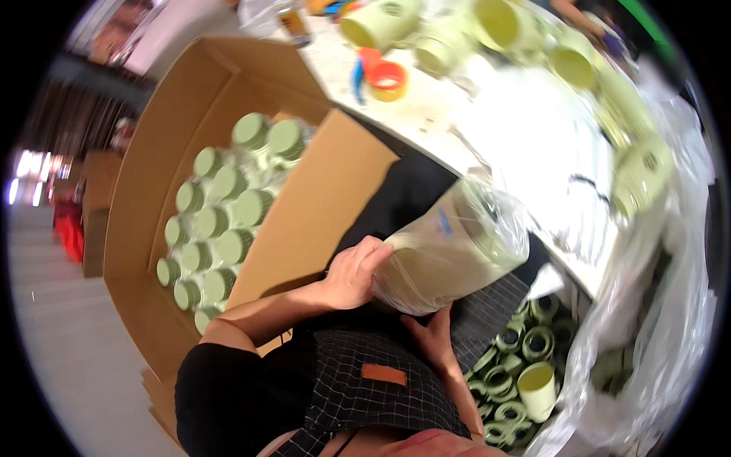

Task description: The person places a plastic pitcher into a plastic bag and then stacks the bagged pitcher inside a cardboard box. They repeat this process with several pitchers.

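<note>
Both my hands hold a large pale green cylindrical container [434,255] wrapped in a clear plastic bag, tilted in front of my apron. My left hand [354,273] is closed on its left end, fingers bunched against the plastic. From below, my right hand [434,335] presses on its lower side; part of that hand is hidden behind the container. The bag gathers loosely over the container's upper right end, where a darker round part shows through. A small blue mark lies on the wrap.
To the left, an open cardboard box [164,129] holds several green-capped containers [228,183] in rows. Pale green vessels [643,175] and an orange tape roll [387,80] lie on the white table [434,122]. Green rings [538,344] and a cup [537,392] sit below, beside plastic sheeting [655,335].
</note>
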